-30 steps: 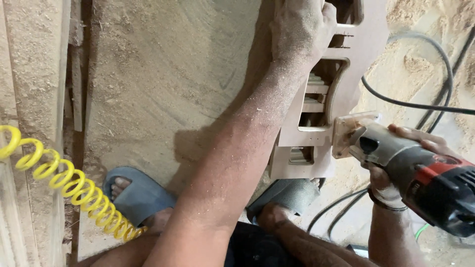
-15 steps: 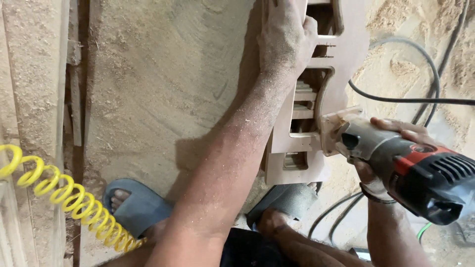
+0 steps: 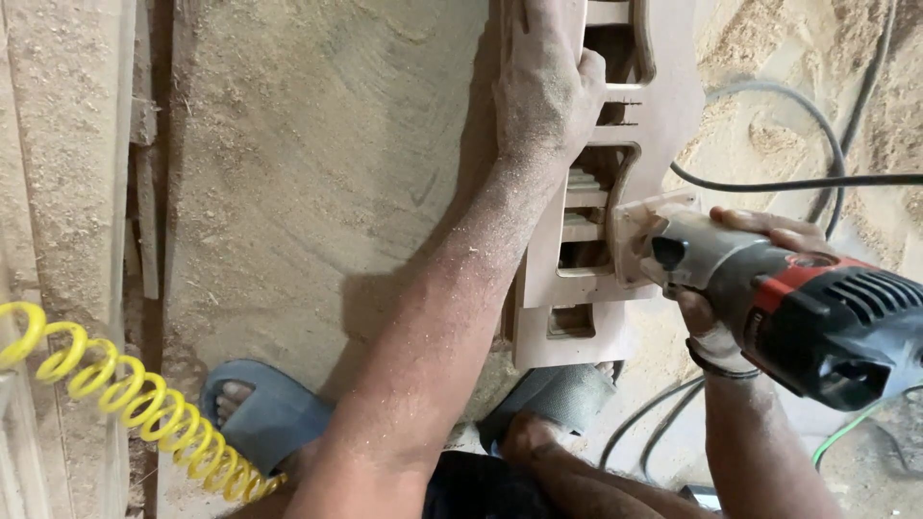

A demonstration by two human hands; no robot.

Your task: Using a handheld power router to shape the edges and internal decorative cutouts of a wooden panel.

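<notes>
Hands press carved wood panel (image 3: pixel 663 106), grip router (image 3: pixel 769 288).

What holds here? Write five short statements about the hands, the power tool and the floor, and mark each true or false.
1. The left hand presses on the pale cut-out wooden panel. True.
2. The right hand holds a yellow drill. False: it grips a grey, red and black handheld router.
3. The yellow coiled air hose lies at lower left. True.
4. The feet are bare. False: they wear grey-blue sandals.
5. The floor is swept clean. False: sawdust covers it.
</notes>
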